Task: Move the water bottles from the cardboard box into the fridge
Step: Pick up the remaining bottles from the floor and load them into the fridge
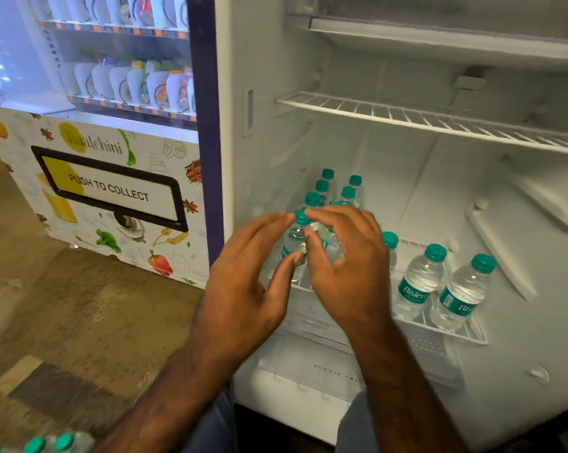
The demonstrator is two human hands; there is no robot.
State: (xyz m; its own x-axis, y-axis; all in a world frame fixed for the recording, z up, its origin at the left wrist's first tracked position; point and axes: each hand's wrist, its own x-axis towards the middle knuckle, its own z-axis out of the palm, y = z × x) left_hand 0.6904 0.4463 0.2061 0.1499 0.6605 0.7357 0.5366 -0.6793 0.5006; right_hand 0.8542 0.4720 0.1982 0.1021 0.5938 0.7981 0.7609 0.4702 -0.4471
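Observation:
The fridge (407, 178) stands open in front of me. Several clear water bottles with teal caps (348, 193) stand in two rows at the left of its lower wire shelf (449, 333). My left hand (246, 282) and my right hand (351, 263) flank the front bottle (296, 238), fingers spread. Fingertips of both hands touch it near its cap, and it stands on the shelf. Three more bottles (418, 282) stand at the shelf's right. Teal caps of further bottles (49, 443) show at the bottom left corner; the cardboard box is out of view.
An upper wire shelf (407, 117) holds nothing. A vegetable drawer (322, 364) sits under the lower shelf. A vending machine (112, 191) marked "PUSH TO COLLECT" stands against the fridge's left side. Brown floor (63, 305) lies on the left.

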